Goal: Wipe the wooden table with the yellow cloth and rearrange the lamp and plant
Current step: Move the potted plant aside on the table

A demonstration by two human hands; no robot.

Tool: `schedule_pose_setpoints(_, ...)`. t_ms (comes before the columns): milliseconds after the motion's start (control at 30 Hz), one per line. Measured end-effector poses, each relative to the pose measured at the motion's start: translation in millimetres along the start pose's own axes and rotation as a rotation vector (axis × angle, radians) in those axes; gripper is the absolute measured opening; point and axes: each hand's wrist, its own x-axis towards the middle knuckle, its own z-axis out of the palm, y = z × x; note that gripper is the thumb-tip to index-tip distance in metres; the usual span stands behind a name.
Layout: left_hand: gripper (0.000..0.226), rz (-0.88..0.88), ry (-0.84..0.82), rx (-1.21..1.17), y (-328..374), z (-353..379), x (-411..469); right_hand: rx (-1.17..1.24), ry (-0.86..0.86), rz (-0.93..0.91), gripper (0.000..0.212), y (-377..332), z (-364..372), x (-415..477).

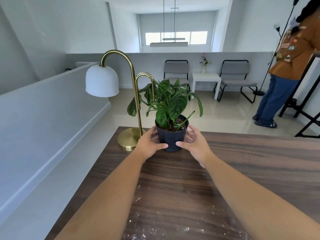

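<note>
A green leafy plant in a dark pot [171, 138] stands near the far left corner of the dark wooden table [251, 161]. My left hand [149, 144] and my right hand [194, 142] wrap around the pot from both sides, thumbs meeting at its front. Just left of the pot stands a brass lamp [129, 138] with a round base, a curved arm and a white dome shade [102, 82]. White crumbs or dust [143, 229] speckle the near part of the table. No yellow cloth is in view.
The table's left edge drops to a grey floor beside a low white wall [43, 108]. Beyond the far edge are two grey chairs [236, 78], a small white side table [206, 80] and a person standing at the right [284, 66] by a black stand.
</note>
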Motion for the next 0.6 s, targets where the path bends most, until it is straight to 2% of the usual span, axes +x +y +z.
schedule_pose_setpoints(133, 0.091, -0.069, 0.023, 0.052, 13, -4, -24, -0.119, 0.071, 0.037, 0.081, -17, -12, -29)
schedule_pose_setpoints(233, 0.071, -0.103, 0.062, 0.106, 25, -18, -64, -0.244, 0.073, 0.033, 0.059, -26, -19, -61)
schedule_pose_setpoints(300, 0.053, -0.098, 0.165, 0.199, 27, -33, -105, -0.395, 0.062, -0.006, 0.04, -26, -17, -89)
schedule_pose_setpoints(433, 0.03, -0.158, 0.373, 0.38, 18, -69, -209, -0.562, -0.143, -0.133, 0.018, -36, 19, -155)
schedule_pose_setpoints(600, 0.037, -0.32, 0.46, 0.645, 0, -97, -305, -0.686, -0.428, -0.207, 0.016, -41, 77, -225)
